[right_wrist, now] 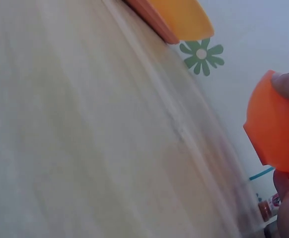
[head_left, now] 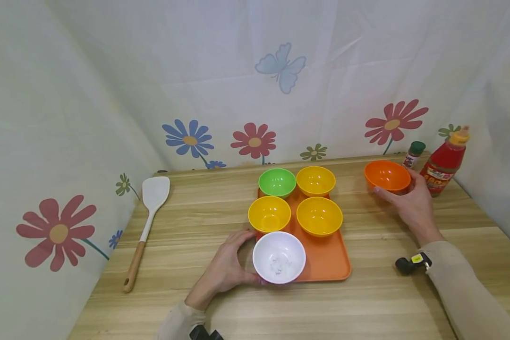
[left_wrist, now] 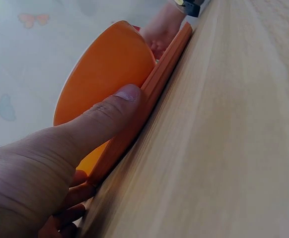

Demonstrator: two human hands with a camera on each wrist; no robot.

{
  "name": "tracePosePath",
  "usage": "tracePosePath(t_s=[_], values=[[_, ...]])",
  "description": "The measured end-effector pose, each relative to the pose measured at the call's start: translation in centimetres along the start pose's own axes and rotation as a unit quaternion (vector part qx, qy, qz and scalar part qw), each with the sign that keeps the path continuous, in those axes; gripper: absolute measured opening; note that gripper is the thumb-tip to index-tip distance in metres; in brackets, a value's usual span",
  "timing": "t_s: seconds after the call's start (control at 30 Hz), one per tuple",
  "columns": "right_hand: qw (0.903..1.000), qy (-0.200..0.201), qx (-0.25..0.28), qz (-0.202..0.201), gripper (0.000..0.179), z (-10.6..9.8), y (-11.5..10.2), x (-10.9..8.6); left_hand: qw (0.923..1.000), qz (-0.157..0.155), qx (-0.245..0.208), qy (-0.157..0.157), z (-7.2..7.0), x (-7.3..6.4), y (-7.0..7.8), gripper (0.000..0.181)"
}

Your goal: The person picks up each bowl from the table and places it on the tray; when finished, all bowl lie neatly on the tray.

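Note:
My left hand [head_left: 227, 264] curves around the near left corner of the orange tray [head_left: 325, 264], beside a bowl that is white inside [head_left: 279, 257]. In the left wrist view the thumb lies across the orange outside of that bowl [left_wrist: 109, 69], its tip at the tray edge, while fingers bend at the tray's side. Off to the right, my right hand [head_left: 414, 203] grips an orange bowl [head_left: 386, 175] between thumb and fingers. The right wrist view shows this bowl [right_wrist: 273, 124] held at the frame's right edge.
On the tray stand a green bowl [head_left: 277, 182] and several yellow bowls [head_left: 319, 216]. Behind my right hand are a red sauce bottle [head_left: 444, 163] and a green-capped jar [head_left: 414, 155]. A white spatula [head_left: 155, 193] with a wooden handle lies left. A flowered curtain [head_left: 221, 71] backs the table.

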State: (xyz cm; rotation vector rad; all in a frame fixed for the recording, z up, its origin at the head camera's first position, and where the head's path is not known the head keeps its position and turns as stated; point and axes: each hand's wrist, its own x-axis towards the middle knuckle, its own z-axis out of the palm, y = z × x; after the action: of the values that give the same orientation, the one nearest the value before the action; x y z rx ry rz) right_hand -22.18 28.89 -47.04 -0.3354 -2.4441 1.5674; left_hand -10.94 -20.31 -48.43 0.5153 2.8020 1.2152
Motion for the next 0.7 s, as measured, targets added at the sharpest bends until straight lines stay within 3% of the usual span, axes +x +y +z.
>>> tracePosePath(t_s=[0.33,0.7], values=[[0.9994,-0.029,0.001,-0.021,0.109,-0.1,-3.3,-1.5,1.0000,0.006,0.006,0.005,0.0,0.1,-0.1,0.119],[0.9924,-0.043,0.019,-0.114,0.100,0.4,-5.0,-4.6,1.0000,0.005,0.003,0.004,0.0,-0.1,-0.1,0.119]])
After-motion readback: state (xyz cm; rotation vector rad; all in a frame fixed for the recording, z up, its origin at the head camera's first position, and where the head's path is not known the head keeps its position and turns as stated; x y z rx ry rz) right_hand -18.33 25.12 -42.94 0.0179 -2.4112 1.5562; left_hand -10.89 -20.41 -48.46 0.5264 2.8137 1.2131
